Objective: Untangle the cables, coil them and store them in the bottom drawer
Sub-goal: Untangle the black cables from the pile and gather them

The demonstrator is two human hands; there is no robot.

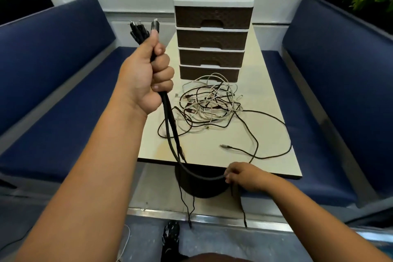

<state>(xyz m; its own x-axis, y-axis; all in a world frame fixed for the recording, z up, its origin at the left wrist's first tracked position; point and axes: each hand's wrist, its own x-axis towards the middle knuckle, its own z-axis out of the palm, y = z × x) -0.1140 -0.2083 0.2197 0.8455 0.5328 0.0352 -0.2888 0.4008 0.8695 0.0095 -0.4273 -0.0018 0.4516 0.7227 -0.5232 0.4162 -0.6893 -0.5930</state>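
Observation:
My left hand is raised above the table's left side and grips a bundle of black cables, their plugs sticking up above the fist. The bundle hangs down and curves right to my right hand, which pinches it just below the table's near edge; loose ends dangle toward the floor. A tangle of white and black cables lies on the cream table. Behind the tangle stands a brown drawer unit with a white top. All its drawers are closed, including the bottom drawer.
One thin black cable loops across the table's right half, its plug end lying near the front. Blue benches flank the table on both sides. The table's dark round base stands below the near edge. My shoe is on the floor.

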